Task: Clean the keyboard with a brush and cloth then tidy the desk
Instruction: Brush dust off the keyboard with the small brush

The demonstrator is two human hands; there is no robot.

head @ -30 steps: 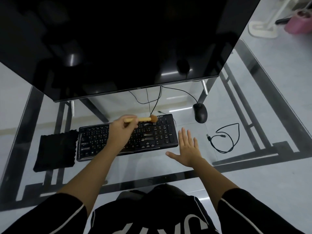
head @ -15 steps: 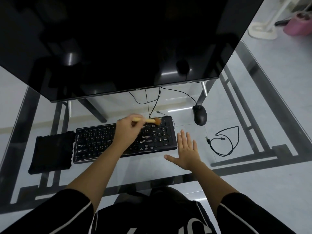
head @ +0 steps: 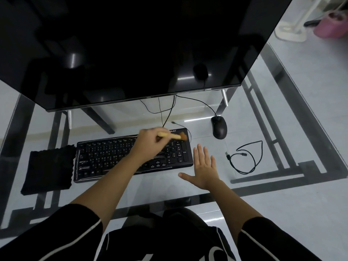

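Observation:
A black keyboard (head: pixel 105 157) lies on the glass desk (head: pixel 150 187) below the monitor. My left hand (head: pixel 148 142) grips a small wooden brush (head: pixel 176 136) by its handle, and the brown bristles sit over the keyboard's top right corner. My right hand (head: pixel 202 166) lies flat on the glass with fingers spread, just right of the keyboard's number pad. A folded black cloth (head: pixel 49 169) rests against the keyboard's left end.
A large dark monitor (head: pixel 131 48) overhangs the back of the desk. A black mouse (head: pixel 219 127) sits right of the keyboard, and a coiled black cable (head: pixel 246 157) lies further right. Thin wires (head: pixel 165 110) run behind the keyboard.
The brush tip has shifted a little further right along the keyboard's top edge with my left hand. My right hand stays flat in place.

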